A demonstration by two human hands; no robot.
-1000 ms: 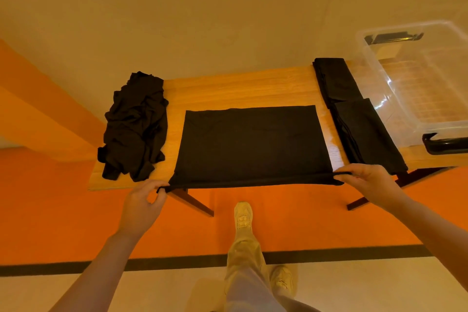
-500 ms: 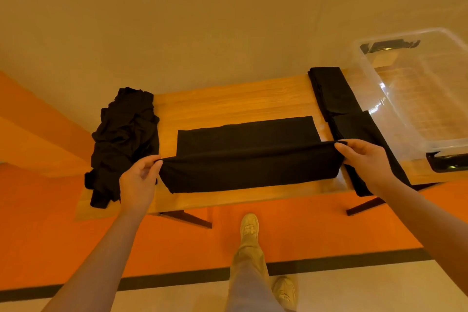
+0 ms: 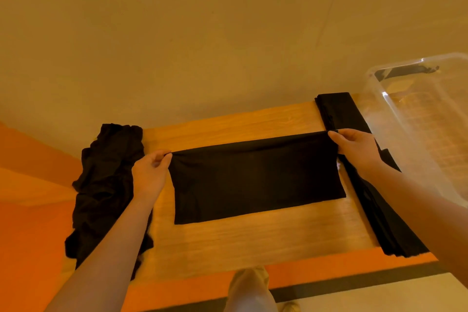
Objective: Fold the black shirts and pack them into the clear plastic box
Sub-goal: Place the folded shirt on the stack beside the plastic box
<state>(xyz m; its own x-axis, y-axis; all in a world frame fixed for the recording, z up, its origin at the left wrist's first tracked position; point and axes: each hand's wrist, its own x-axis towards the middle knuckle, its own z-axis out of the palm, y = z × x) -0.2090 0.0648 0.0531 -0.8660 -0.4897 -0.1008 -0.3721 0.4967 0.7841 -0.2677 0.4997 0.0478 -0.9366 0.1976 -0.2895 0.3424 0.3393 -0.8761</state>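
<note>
Shirt (image 3: 255,180) lies folded mid-desk (image 3: 253,243). Left hand (image 3: 149,172) pinches its far left corner, right hand (image 3: 357,147) its far right. Box (image 3: 420,119) stands at right.

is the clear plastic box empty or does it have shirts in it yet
Empty as far as shown: through the clear plastic box only wood-toned grid shows, no black fabric. Its right part is out of frame.
</note>
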